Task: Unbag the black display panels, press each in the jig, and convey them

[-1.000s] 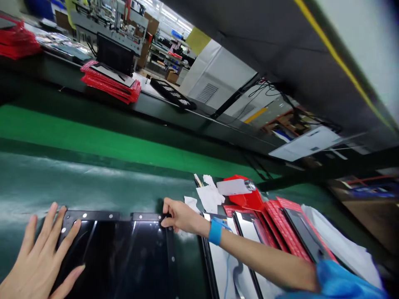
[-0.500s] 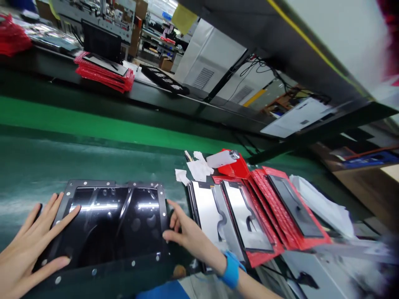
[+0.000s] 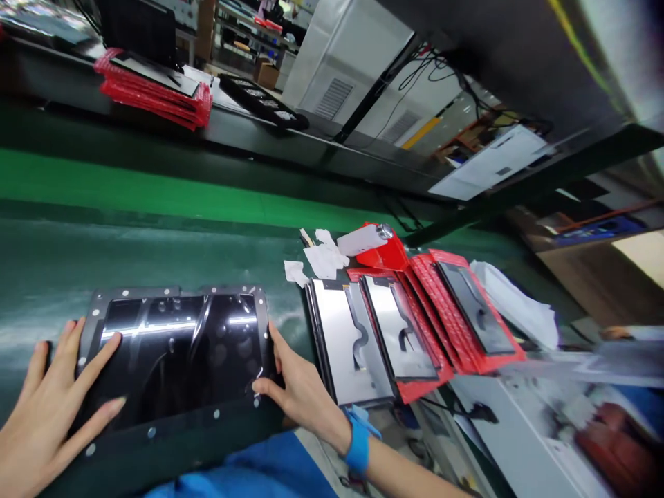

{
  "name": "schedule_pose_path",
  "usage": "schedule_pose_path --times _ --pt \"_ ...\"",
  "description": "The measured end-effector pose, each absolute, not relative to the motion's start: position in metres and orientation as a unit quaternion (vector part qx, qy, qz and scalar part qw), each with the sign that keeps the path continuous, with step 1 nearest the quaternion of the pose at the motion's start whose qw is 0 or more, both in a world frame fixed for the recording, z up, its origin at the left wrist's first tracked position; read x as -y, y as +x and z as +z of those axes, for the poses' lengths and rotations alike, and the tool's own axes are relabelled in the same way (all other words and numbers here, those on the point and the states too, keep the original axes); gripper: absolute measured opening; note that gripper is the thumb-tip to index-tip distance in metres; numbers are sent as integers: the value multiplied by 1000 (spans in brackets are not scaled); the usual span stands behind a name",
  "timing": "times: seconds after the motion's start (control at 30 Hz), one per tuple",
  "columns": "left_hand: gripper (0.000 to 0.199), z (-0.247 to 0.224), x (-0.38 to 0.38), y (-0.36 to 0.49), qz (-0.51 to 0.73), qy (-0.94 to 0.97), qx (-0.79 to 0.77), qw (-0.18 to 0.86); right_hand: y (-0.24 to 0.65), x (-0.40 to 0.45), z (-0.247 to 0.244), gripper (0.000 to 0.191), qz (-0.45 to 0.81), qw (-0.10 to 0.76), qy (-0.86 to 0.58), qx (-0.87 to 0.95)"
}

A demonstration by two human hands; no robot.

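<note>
A glossy black display panel [image 3: 176, 366] lies flat on the green bench, within a dark frame [image 3: 262, 315] dotted with small round silver spots. Over the frame's left side rests my left hand [image 3: 57, 408], fingers spread, its index finger and thumb reaching onto the screen. At the right edge, my right hand [image 3: 303, 387] has its thumb on the lower right corner and its fingers curled around the side. A tiny pale mark shows by that thumb; I cannot tell what it is. The underside of the frame and some right fingertips are hidden.
Silver-backed display panels [image 3: 335, 339] lie right of my right hand, beside red bubble bags [image 3: 440, 304]. Behind them are a white bottle [image 3: 360, 240] and paper scraps [image 3: 324, 259]. A red bag stack [image 3: 155, 100] sits on the far ledge. Someone's blurred hand [image 3: 617, 443] appears lower right.
My right hand has moved in from just beside the frame, and its thumb now lies over the corner. The left hand stays nearly in place. The whole view has shifted slightly.
</note>
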State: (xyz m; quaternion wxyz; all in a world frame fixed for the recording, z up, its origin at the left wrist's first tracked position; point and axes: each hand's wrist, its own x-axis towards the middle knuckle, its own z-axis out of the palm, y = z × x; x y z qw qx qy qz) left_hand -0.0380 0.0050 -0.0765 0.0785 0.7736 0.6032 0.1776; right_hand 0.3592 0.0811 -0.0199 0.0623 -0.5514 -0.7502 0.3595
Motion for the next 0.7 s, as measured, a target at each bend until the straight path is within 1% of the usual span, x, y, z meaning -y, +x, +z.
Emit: schedule_pose_path --times 0.07,0.1,0.13,0.23,0.3,0.37,0.43,0.5,0.7 --pt "79 -74 -1 -33 165 757 -630 61 363 -94 -13 64 337 76 -529 775" --pt "79 -73 1 -32 157 754 -636 51 363 -105 -8 53 319 79 -523 786" --pt "82 -72 4 -33 150 758 -634 43 361 -116 -3 50 295 91 -526 792" --pt "98 -70 11 -35 137 774 -617 20 341 -149 11 50 232 139 -506 819" --pt "109 -66 16 -35 132 777 -616 9 315 -161 13 51 222 154 -443 855" --pt "116 -63 20 -31 131 775 -618 -2 286 -164 9 55 229 152 -367 889" --pt "117 -60 23 -27 132 771 -622 -18 262 -160 3 59 236 146 -312 908" --pt "116 -57 24 -23 139 767 -626 -30 249 -156 -3 59 242 144 -287 916" --pt "112 -52 25 -20 171 764 -621 -33 244 -171 -10 51 302 162 -308 887"
